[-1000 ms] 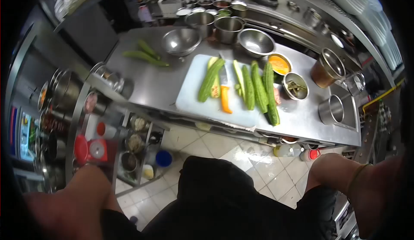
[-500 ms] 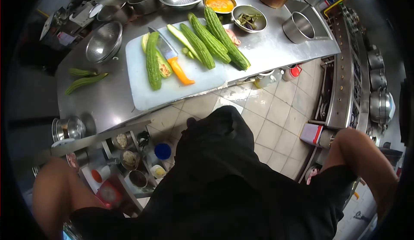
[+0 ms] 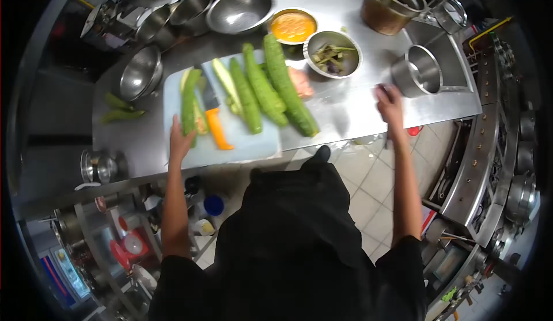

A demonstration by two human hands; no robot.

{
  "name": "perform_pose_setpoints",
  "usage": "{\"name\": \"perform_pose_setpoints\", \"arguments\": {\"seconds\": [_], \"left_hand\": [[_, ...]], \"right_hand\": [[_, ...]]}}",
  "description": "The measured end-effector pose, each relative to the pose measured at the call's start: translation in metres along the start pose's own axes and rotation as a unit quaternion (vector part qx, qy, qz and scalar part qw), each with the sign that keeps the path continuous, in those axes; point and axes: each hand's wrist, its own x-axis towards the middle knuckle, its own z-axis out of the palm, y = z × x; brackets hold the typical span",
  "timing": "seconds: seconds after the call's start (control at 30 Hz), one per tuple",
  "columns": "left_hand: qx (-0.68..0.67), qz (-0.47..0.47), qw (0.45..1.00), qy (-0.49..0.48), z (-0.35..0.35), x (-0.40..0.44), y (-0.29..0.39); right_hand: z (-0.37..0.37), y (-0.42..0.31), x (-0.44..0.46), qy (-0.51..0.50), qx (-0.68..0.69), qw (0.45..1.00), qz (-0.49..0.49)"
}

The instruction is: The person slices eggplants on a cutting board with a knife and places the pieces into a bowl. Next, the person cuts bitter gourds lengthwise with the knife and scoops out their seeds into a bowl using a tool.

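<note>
My left hand [image 3: 180, 141] is at the left edge of the pale cutting board [image 3: 256, 145], fingers stretched apart at the near end of a bitter melon [image 3: 189, 99]. A cut half with its pulp showing lies beside that melon. An orange-handled knife [image 3: 216, 128] rests on the board to their right. Several more bitter melons [image 3: 265, 90] lie across the board's right side, some reaching past its edge. My right hand [image 3: 390, 106] is over the steel table's right part, near a steel pot [image 3: 417, 72]. Its fingers look curled but are smeared, with something dark by them.
Along the back stand a perforated bowl [image 3: 241, 11], a bowl of orange liquid [image 3: 294, 26], a bowl of vegetable trimmings [image 3: 333, 55] and a large pot [image 3: 391, 4]. Pink meat [image 3: 299, 82] lies beside the melons. Stoves [image 3: 469, 171] line the right side.
Both arms have swung forward from my sides; my hands now show over the table. The left has come to the melon, the right towards the steel pot. My view has shifted slightly.
</note>
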Motion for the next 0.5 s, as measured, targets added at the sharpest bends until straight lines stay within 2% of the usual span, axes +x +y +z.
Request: {"name": "perform_pose_setpoints", "arguments": {"seconds": [0.03,0.07,0.1,0.17,0.23,0.27,0.3,0.33,0.4,0.43,0.47,0.5], "left_hand": [[0.093,0.029,0.994,0.04,0.009,-0.002,-0.006],[0.188,0.053,0.977,0.083,0.015,0.002,-0.017],[0.189,0.049,0.977,0.089,0.02,0.007,-0.017],[0.199,0.048,0.969,0.14,0.023,0.006,-0.015],[0.152,0.049,0.977,0.142,0.019,-0.006,-0.002],[0.089,-0.019,0.989,0.12,0.014,-0.011,0.003],[0.02,-0.084,0.991,0.098,0.012,-0.016,0.008],[0.014,-0.092,0.99,0.107,0.012,-0.025,0.016],[-0.206,-0.17,0.954,0.14,0.009,-0.054,0.024],[-0.21,-0.184,0.948,0.154,0.007,-0.07,0.033],[-0.383,-0.191,0.896,0.117,0.005,-0.086,0.048],[-0.54,-0.184,0.816,0.09,0.0,-0.105,0.056]], "right_hand": [[0.002,0.046,0.035,0.003,-0.004,1.0,0.025],[0.007,0.058,0.054,-0.019,0.004,0.995,0.093],[0.014,0.071,0.074,-0.043,0.0,0.991,0.125],[0.032,0.065,0.1,-0.073,0.001,0.992,0.102],[0.044,0.062,0.121,-0.081,0.042,0.99,0.103],[0.052,0.061,0.124,-0.027,0.04,0.998,0.048],[0.047,0.055,0.124,-0.039,0.035,0.998,0.042],[0.038,0.051,0.116,-0.067,0.049,0.994,0.073],[0.017,0.059,0.099,-0.123,0.052,0.985,0.113],[0.004,0.054,0.085,-0.155,0.046,0.977,0.141],[-0.013,0.055,0.073,-0.206,0.053,0.965,0.156],[-0.025,0.047,0.061,-0.244,0.063,0.952,0.175]]}}
